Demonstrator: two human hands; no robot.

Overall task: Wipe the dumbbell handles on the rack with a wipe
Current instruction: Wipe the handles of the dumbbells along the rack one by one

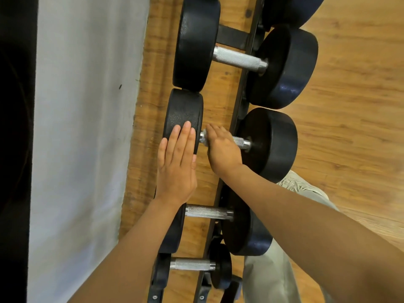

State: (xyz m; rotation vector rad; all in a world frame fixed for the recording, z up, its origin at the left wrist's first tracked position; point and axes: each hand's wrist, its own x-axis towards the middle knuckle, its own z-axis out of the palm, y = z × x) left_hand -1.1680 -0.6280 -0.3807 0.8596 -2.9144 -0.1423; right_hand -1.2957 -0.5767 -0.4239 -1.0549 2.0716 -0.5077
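1. Right hand lies over the handle of the 2nd dumbbell from the top on the rack, fingers curled over the bar. Wipe not visible; presumably under the palm, can't confirm.
2. Left hand flat on that dumbbell's left head, fingers straight and together, bracing it.
3. Progress: judging mid-task. 4 handles in view; top handle and 2 lower handles show no sign either way of wiping.
4. No readable brands, labels or weight markings.
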